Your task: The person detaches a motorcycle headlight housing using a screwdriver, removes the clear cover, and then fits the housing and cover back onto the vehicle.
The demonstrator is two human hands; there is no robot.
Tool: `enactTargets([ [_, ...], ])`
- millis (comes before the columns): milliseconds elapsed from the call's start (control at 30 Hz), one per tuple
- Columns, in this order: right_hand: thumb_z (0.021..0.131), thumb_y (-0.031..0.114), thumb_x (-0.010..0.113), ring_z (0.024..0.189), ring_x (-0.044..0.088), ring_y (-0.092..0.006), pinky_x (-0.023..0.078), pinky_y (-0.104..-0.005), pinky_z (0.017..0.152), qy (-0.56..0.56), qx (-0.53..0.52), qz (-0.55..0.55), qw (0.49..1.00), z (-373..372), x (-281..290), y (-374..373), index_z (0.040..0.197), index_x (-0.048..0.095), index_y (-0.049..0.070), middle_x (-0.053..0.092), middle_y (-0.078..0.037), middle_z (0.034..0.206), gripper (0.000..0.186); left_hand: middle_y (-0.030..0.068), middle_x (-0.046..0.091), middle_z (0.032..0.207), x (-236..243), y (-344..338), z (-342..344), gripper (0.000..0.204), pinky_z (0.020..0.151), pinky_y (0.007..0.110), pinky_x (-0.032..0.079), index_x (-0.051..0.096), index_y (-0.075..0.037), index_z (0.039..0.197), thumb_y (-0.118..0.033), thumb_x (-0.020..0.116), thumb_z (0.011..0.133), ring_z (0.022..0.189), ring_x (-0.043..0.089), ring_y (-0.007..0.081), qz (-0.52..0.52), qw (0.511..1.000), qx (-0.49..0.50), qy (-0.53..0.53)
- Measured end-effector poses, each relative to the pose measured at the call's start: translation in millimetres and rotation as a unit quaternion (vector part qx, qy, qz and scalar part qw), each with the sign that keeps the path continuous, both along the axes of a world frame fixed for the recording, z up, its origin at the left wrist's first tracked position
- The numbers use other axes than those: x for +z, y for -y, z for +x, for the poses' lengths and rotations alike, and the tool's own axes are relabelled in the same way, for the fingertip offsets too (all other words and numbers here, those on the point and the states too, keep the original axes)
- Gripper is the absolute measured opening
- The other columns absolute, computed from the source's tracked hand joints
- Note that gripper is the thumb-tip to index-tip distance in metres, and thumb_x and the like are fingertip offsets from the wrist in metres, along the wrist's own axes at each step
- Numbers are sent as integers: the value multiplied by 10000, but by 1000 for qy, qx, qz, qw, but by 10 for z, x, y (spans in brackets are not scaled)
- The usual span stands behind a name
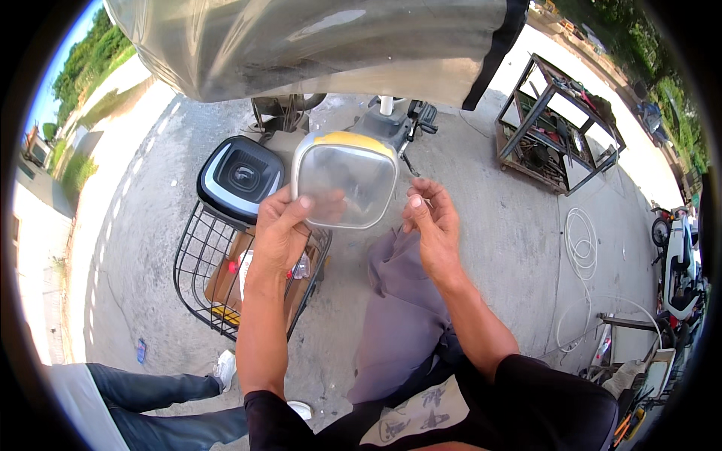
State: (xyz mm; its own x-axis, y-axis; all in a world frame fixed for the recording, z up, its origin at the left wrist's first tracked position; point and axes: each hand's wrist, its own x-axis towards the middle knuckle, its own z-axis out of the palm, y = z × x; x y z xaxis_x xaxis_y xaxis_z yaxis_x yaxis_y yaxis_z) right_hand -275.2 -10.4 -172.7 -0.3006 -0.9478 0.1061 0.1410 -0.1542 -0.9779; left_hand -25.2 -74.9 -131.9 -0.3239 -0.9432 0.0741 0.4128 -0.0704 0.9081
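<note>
My left hand grips a rounded-square translucent plastic cover with a pale rim and a yellow band along its top. Just right of it, my right hand is raised with curled fingers and thumb close to them; anything between them is too small to make out. Behind the cover, a black and silver square housing sits at the top of a black wire basket, which holds cardboard and small items. A grey vehicle body with a pedal stands beyond, partly hidden.
A clouded plastic canopy hangs overhead. At right are a metal tool cart, a coiled pale hose and a parked scooter among clutter. Another person's jeans-clad legs are at lower left, near a small blue object.
</note>
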Motion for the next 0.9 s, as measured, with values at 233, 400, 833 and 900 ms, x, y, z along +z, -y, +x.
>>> enactTargets([
  [233, 1096, 687, 467, 1419, 565, -339, 535, -502, 1115, 240, 229, 2, 943, 236, 292, 20, 1754, 155, 118, 385, -164, 1690, 924, 137, 799, 1225, 23, -136, -144, 281, 1008, 429, 599, 760, 29, 1151, 17, 772, 870, 1171, 750, 317, -410, 860, 100, 287],
  [400, 1049, 814, 348, 1587, 382, -341, 404, -522, 1261, 307, 311, -43, 898, 237, 376, 217, 1777, 85, 258, 302, -136, 1754, 953, 113, 767, 1297, 37, -71, -224, 399, 1013, 459, 603, 748, 7, 1098, 83, 757, 706, 1227, 717, 353, -577, 729, 108, 351],
  [833, 919, 692, 768, 1478, 513, -356, 442, -500, 1219, 195, 346, -75, 915, 547, 555, 549, 1778, 107, 174, 360, -176, 1703, 1202, 123, 688, 1423, 108, -167, -154, 575, 1065, 512, 577, 699, -40, 1224, -119, 859, 678, 1174, 707, 362, -557, 722, 196, 361],
  [900, 932, 632, 778, 1438, 553, -351, 467, -488, 1187, 130, 320, -97, 934, 654, 596, 641, 1772, 118, 122, 386, -186, 1683, 1184, 134, 681, 1396, 112, -154, -122, 578, 1044, 478, 573, 693, -1, 1239, -150, 894, 718, 1194, 685, 360, -547, 733, 210, 346],
])
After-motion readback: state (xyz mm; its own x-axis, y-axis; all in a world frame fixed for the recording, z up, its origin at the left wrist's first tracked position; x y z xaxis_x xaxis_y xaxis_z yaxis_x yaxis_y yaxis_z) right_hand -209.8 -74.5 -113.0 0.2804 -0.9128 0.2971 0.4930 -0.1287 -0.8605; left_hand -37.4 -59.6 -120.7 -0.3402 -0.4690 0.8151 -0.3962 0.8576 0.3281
